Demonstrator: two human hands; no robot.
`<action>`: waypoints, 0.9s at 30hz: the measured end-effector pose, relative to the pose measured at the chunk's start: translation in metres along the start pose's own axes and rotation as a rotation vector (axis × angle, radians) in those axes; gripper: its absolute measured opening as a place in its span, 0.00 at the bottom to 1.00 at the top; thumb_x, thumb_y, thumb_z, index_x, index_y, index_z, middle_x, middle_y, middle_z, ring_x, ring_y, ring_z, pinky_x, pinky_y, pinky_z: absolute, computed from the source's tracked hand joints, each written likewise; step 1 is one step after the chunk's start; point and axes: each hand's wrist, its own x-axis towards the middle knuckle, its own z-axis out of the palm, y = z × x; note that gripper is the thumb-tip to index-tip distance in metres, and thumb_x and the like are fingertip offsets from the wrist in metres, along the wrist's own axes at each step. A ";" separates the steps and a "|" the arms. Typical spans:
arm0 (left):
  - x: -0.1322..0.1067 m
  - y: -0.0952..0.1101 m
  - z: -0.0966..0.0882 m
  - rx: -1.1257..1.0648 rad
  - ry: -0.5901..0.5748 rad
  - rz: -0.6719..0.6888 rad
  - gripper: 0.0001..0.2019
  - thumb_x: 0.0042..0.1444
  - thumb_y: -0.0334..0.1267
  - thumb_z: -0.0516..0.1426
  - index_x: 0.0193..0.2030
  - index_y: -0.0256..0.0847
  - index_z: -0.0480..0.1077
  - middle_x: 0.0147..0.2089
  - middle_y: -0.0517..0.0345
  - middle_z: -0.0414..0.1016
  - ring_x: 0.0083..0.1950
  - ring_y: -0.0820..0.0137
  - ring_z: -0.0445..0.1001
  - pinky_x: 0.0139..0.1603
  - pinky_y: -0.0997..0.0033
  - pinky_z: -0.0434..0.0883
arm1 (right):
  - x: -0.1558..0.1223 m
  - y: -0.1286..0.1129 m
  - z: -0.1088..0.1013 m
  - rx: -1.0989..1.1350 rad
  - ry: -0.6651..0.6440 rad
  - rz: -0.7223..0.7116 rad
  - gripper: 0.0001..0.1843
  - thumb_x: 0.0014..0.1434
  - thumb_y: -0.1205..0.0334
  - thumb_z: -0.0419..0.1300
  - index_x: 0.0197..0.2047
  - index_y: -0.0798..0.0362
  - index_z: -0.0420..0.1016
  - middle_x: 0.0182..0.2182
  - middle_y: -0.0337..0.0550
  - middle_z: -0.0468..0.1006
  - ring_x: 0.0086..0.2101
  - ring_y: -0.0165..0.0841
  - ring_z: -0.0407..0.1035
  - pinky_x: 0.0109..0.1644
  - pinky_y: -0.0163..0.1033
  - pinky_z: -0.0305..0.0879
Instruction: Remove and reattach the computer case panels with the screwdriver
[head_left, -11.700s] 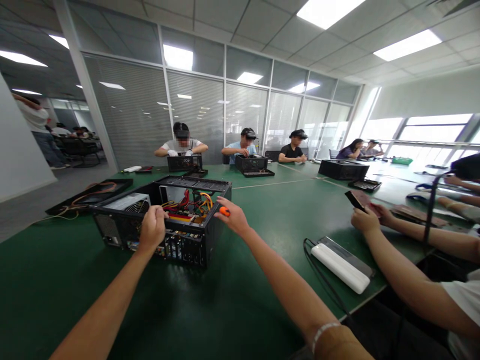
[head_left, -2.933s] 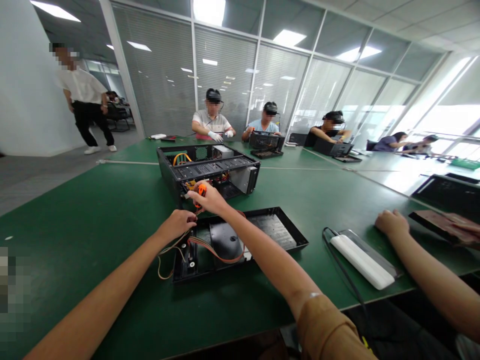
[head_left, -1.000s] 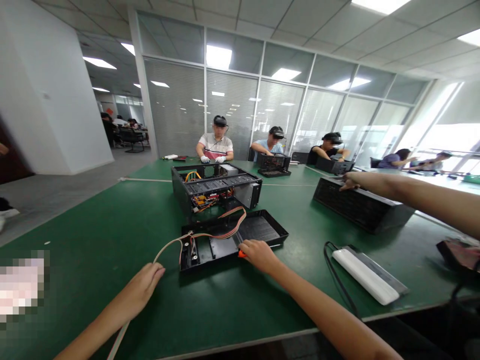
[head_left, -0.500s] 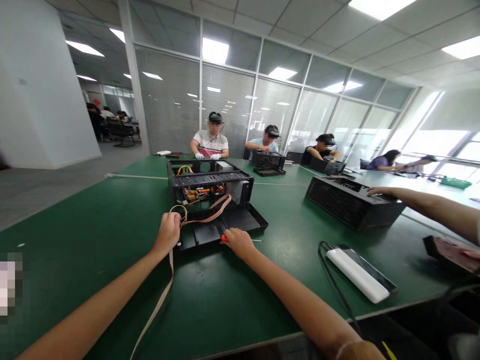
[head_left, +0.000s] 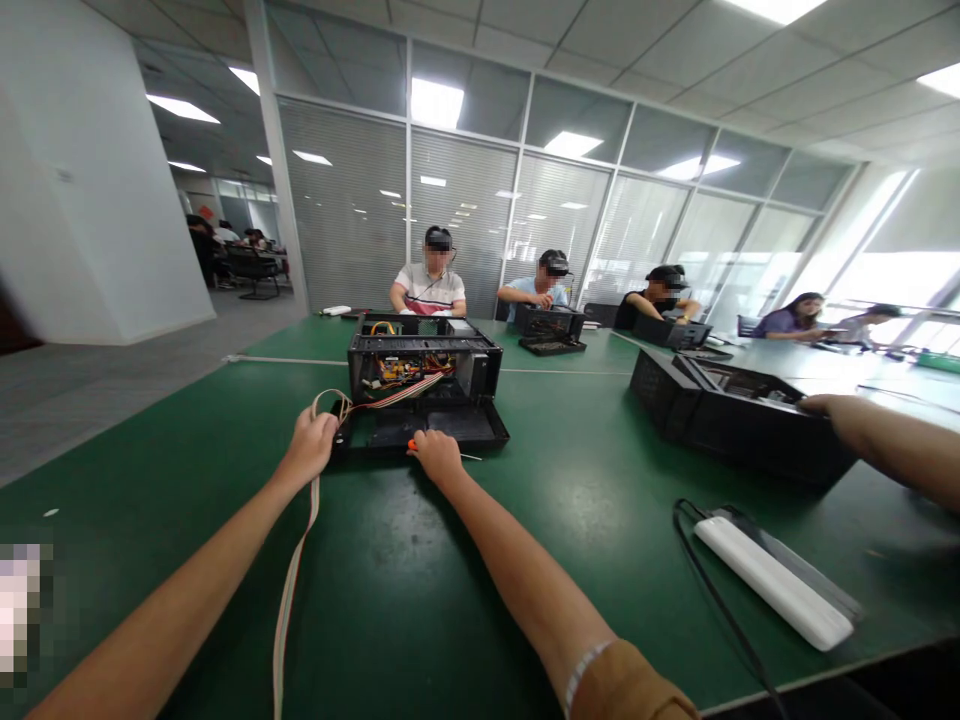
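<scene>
A black computer case point(head_left: 375, 374) stands in front of me, its open side showing colored wires. At its foot a black panel point(head_left: 469, 428) extends toward me. My left hand point(head_left: 313, 440), at the panel's left corner, is closed around a striped flat ribbon cable point(head_left: 294, 560). The cable loops above that hand, runs right into the case, and hangs down toward me over the table. In my right hand point(head_left: 437, 455), closed at the panel's front edge, is a screwdriver point(head_left: 472, 458); its orange end shows left of the fingers and its thin shaft to the right.
The green table point(head_left: 420, 600) stretches around the case. To the right, a co-worker's hand point(head_left: 832, 415) is on another black case point(head_left: 735, 425). Nearer lies a white bar-shaped device point(head_left: 772, 580) with a black cord point(head_left: 720, 595). Several people sit across the table.
My case and its panel have swung round to face me more squarely. Both my hands have moved with it, still closed on the cable and screwdriver. The neighbor's case has also shifted.
</scene>
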 end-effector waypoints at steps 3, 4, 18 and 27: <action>-0.021 -0.018 -0.001 -0.020 -0.186 0.058 0.20 0.58 0.47 0.39 0.33 0.39 0.65 0.47 0.51 0.60 0.54 0.63 0.59 0.57 0.59 0.59 | 0.029 -0.002 0.012 -0.004 -0.012 0.015 0.17 0.56 0.48 0.53 0.41 0.53 0.64 0.36 0.46 0.72 0.38 0.35 0.67 0.36 0.36 0.63; -0.026 -0.023 0.001 -0.024 -0.246 0.083 0.19 0.58 0.47 0.39 0.32 0.39 0.65 0.48 0.51 0.61 0.54 0.63 0.59 0.57 0.61 0.60 | 0.038 -0.002 0.016 -0.006 -0.017 0.023 0.17 0.57 0.48 0.53 0.41 0.53 0.64 0.36 0.46 0.72 0.38 0.35 0.67 0.36 0.36 0.63; 0.055 -0.064 0.067 -0.159 -0.217 -0.090 0.16 0.55 0.45 0.40 0.29 0.41 0.62 0.32 0.54 0.68 0.39 0.65 0.69 0.45 0.62 0.66 | 0.169 0.025 0.070 -0.010 -0.010 0.135 0.15 0.58 0.53 0.54 0.43 0.54 0.65 0.38 0.49 0.72 0.40 0.35 0.66 0.38 0.36 0.63; 0.054 -0.046 0.061 -0.312 -0.312 -0.115 0.19 0.56 0.50 0.39 0.34 0.41 0.64 0.30 0.57 0.71 0.31 0.68 0.72 0.35 0.68 0.69 | 0.197 0.031 0.074 0.002 -0.015 0.111 0.11 0.61 0.63 0.49 0.45 0.56 0.66 0.39 0.51 0.72 0.42 0.35 0.64 0.40 0.36 0.62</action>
